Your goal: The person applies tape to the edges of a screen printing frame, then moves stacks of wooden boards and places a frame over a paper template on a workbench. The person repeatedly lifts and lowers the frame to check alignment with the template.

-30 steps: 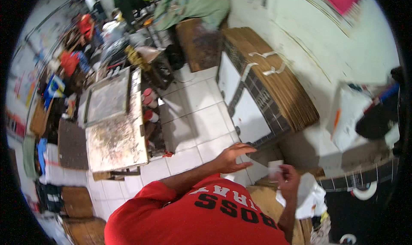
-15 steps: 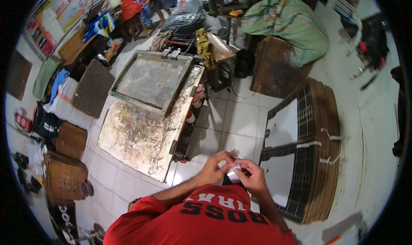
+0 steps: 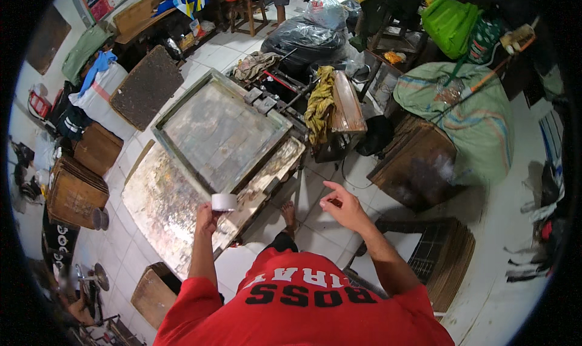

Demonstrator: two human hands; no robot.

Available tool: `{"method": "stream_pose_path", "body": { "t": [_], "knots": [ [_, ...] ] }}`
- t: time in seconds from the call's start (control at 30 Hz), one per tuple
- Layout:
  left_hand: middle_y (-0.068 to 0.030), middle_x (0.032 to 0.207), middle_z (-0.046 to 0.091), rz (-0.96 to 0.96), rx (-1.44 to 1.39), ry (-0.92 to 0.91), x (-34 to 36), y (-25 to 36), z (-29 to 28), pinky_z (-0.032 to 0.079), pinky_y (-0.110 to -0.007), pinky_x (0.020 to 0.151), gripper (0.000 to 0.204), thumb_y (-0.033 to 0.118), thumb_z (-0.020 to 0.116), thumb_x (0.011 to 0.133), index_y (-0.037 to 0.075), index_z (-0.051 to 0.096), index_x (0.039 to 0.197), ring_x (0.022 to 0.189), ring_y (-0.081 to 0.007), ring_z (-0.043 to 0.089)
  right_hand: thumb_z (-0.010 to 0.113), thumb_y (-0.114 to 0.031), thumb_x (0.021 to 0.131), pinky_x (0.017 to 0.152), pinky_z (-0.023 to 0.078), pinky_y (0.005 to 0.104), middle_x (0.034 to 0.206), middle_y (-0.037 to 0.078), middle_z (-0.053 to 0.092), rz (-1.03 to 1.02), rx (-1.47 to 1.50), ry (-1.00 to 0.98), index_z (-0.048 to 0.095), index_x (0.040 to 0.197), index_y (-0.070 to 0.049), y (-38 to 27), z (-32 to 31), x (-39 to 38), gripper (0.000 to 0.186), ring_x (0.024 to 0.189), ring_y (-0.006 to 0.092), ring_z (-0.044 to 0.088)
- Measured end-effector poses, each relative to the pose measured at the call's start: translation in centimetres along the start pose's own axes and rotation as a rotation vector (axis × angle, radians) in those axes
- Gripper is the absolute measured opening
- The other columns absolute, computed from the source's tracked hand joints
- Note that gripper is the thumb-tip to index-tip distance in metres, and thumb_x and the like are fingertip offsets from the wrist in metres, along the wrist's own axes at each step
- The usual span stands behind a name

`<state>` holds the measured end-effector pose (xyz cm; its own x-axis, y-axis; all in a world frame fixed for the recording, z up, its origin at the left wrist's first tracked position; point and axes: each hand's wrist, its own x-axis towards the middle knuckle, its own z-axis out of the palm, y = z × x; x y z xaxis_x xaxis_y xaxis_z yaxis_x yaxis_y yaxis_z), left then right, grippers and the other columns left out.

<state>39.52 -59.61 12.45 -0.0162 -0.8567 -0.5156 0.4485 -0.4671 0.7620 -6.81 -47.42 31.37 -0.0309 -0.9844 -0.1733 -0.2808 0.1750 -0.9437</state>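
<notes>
My left hand grips a white tape roll at the lower edge of a metal-framed screen. The screen has a pale, stained mesh and rests over a paint-spattered worktable, with clamps at its upper right. My right hand is raised apart from the left, right of the table, with fingers spread and nothing visible in them. My bare foot stands on the tiled floor below.
Stacked boards lie at the lower right and left. A green woven sack, black plastic bags and a yellow cloth crowd the back. A person's legs show near a stool at the top.
The view has swung toward the table. The tape, first in my right hand, then between both hands, is now in my left hand out over the table; my right hand has released it and moved away.
</notes>
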Motion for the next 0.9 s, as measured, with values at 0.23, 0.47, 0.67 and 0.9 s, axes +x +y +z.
{"method": "stream_pose_path", "body": {
  "t": [0.23, 0.47, 0.67, 0.9],
  "knots": [
    [-0.0099, 0.087, 0.068, 0.094, -0.040, 0.435, -1.4, -0.3, 5.0, 0.062, -0.038, 0.067, 0.013, 0.016, 0.060, 0.101, 0.004, 0.059, 0.096, 0.076, -0.0243, 0.070, 0.068, -0.022, 0.096, 0.064, 0.054, 0.0283, 0.101, 0.008, 0.070, 0.477, 0.160, -0.123, 0.054, 0.137, -0.005, 9.8, -3.3, 15.1, 0.047, 0.080, 0.0150, 0.068],
    [-0.0058, 0.086, 0.066, 0.204, 0.065, 0.586, -7.2, 5.0, 10.3, 0.059, -0.035, 0.072, 0.005, 0.010, 0.062, 0.097, 0.005, 0.061, 0.098, 0.080, -0.0197, 0.068, 0.062, -0.038, 0.099, 0.057, 0.052, 0.0266, 0.092, 0.004, 0.070, 0.546, 0.283, 0.041, 0.068, 0.115, -0.004, 12.9, -5.0, 30.7, 0.038, 0.072, 0.0128, 0.068],
    [-0.0095, 0.106, 0.070, 0.498, 0.268, 0.487, -14.4, 11.8, 20.0, 0.056, -0.030, 0.079, 0.006, 0.005, 0.063, 0.097, 0.006, 0.058, 0.096, 0.089, -0.0145, 0.067, 0.066, -0.048, 0.095, 0.049, 0.050, 0.0288, 0.074, 0.006, 0.070, 0.325, -0.250, 0.022, 0.073, 0.098, -0.001, 15.2, -4.1, 38.2, 0.048, 0.060, 0.0122, 0.069],
    [-0.0156, 0.151, 0.048, 0.559, 0.465, 0.689, -18.5, 18.9, 33.0, 0.056, -0.032, 0.085, 0.013, 0.008, 0.062, 0.099, 0.001, 0.053, 0.092, 0.102, -0.0158, 0.066, 0.070, -0.028, 0.083, 0.065, 0.052, 0.0402, 0.074, 0.015, 0.070, 0.085, -0.088, -0.354, 0.069, 0.085, 0.003, 16.9, -6.3, 36.2, 0.031, 0.071, 0.0260, 0.070]
  ]
}}
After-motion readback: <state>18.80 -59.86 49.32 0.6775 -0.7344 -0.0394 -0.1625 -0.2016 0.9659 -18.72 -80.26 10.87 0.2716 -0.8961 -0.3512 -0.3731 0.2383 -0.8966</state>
